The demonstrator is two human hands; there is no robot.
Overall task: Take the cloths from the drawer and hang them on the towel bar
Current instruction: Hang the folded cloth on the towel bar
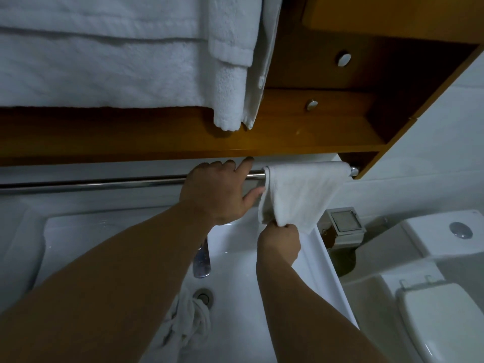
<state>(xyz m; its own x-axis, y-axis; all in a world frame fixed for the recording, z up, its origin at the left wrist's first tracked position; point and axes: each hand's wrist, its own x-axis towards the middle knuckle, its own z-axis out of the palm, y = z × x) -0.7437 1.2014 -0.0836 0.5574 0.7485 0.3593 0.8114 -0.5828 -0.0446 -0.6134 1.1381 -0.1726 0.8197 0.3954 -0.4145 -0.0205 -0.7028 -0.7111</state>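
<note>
Pinching the bottom fold of the white cloth (303,189) in the right hand (280,239), curling the fingers tight round the fabric and reaching the forearm up over the sink (248,258). Resting the left hand (220,192) spread wide across the towel bar (104,183), stretching straight fingers over the rail toward the wooden shelf (157,137), touching the cloth's left edge with the thumb. Holding that cloth draped over the bar's right end, with a second cloth (188,318) lying crumpled in the basin beside the drain (203,297).
</note>
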